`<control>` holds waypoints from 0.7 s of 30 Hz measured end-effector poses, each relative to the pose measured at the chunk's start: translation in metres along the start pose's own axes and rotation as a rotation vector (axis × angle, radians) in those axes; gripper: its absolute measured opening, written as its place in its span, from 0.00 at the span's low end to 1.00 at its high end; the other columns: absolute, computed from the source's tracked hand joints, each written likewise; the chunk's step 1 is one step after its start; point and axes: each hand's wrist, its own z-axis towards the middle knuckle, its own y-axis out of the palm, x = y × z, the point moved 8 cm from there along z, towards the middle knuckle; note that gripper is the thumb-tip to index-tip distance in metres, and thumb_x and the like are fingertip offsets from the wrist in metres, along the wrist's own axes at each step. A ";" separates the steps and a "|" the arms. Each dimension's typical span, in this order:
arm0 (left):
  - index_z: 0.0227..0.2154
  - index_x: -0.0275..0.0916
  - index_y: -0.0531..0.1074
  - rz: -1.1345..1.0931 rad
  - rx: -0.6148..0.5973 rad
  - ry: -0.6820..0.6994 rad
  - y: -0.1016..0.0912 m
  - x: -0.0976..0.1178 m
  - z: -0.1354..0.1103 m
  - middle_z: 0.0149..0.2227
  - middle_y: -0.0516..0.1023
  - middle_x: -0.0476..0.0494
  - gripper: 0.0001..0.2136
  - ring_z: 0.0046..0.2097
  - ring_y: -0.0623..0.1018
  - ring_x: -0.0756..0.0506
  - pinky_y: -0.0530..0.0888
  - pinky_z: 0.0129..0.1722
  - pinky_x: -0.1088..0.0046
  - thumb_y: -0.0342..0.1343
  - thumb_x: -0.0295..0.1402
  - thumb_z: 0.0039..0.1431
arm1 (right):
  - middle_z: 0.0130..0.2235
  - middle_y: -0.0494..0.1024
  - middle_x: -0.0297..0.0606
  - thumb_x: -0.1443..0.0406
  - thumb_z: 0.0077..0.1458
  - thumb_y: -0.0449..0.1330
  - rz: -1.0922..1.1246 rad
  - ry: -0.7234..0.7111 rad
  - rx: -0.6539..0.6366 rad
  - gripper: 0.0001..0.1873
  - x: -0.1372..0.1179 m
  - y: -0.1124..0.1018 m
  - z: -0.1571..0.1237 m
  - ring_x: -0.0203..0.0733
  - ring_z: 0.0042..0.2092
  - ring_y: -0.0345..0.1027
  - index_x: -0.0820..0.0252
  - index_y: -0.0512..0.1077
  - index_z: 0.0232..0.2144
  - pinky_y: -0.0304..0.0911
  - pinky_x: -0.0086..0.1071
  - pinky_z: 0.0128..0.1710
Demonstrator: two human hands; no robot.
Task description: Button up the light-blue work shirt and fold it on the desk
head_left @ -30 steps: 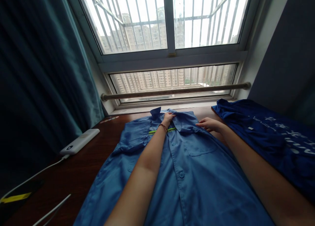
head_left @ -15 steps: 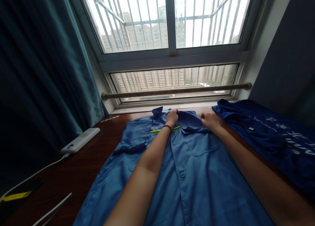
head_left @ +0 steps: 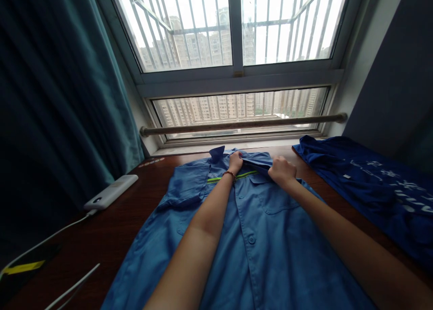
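A blue button-up work shirt (head_left: 274,238) lies front up before me, its collar end toward the window. A yellow-green stripe crosses its chest, and a chest pocket shows on the right side. My left hand (head_left: 236,162), with a beaded bracelet at the wrist, is closed on the cloth near the collar. My right hand (head_left: 283,170) is a fist gripping the folded-over cloth at the shirt's upper right. Between the two hands the fabric is raised and stretched. Both sets of fingertips are partly hidden.
A second, darker blue garment (head_left: 368,179) with white lettering lies at the right. On the dark wood surface (head_left: 135,231) at left sit a white power bank (head_left: 111,192) and its cable. A rail (head_left: 243,126) runs across the window, and a curtain (head_left: 101,102) hangs at left.
My right hand has moved slightly left, drawing the upper right cloth inward and lifting it off the stripe. My left hand has hardly moved.
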 end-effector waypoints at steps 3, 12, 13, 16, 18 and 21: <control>0.39 0.32 0.71 -0.012 0.019 -0.035 0.000 -0.004 0.000 0.33 0.76 0.41 0.15 0.35 0.75 0.47 0.69 0.37 0.76 0.50 0.21 0.46 | 0.39 0.72 0.49 0.70 0.48 0.50 -0.033 -0.159 0.008 0.14 -0.019 -0.017 -0.004 0.49 0.41 0.67 0.65 0.68 0.38 0.60 0.34 0.36; 0.30 0.31 0.74 -0.059 0.024 -0.161 -0.011 -0.003 0.004 0.27 0.76 0.41 0.11 0.32 0.75 0.46 0.69 0.34 0.74 0.50 0.22 0.43 | 0.49 0.68 0.45 0.55 0.56 0.47 0.122 -0.510 -0.067 0.22 -0.043 0.021 -0.007 0.46 0.50 0.59 0.62 0.65 0.48 0.55 0.34 0.48; 0.32 0.31 0.73 -0.058 0.048 -0.177 -0.016 -0.001 0.005 0.29 0.76 0.40 0.11 0.33 0.75 0.46 0.69 0.34 0.73 0.50 0.23 0.44 | 0.54 0.63 0.45 0.53 0.56 0.46 0.070 -0.490 -0.028 0.25 -0.036 0.028 -0.005 0.49 0.54 0.54 0.61 0.61 0.52 0.52 0.38 0.51; 0.37 0.32 0.71 -0.039 0.139 -0.181 -0.037 0.014 0.003 0.37 0.75 0.37 0.14 0.40 0.73 0.44 0.67 0.38 0.71 0.50 0.24 0.45 | 0.60 0.53 0.40 0.47 0.55 0.41 -0.030 -0.429 -0.164 0.32 -0.015 0.066 -0.001 0.53 0.59 0.43 0.55 0.54 0.57 0.46 0.45 0.54; 0.39 0.33 0.69 0.005 0.180 -0.126 -0.050 0.029 -0.003 0.40 0.73 0.36 0.15 0.43 0.72 0.43 0.66 0.40 0.71 0.50 0.25 0.45 | 0.60 0.51 0.36 0.44 0.54 0.37 -0.041 -0.389 -0.242 0.34 -0.005 0.084 0.000 0.55 0.59 0.41 0.51 0.53 0.57 0.44 0.48 0.54; 0.40 0.33 0.68 0.155 0.163 0.032 -0.069 0.048 -0.015 0.40 0.72 0.35 0.15 0.44 0.70 0.43 0.65 0.42 0.71 0.49 0.24 0.46 | 0.61 0.50 0.35 0.42 0.52 0.37 -0.015 -0.359 -0.257 0.36 -0.003 0.091 0.002 0.58 0.59 0.39 0.49 0.52 0.57 0.40 0.52 0.54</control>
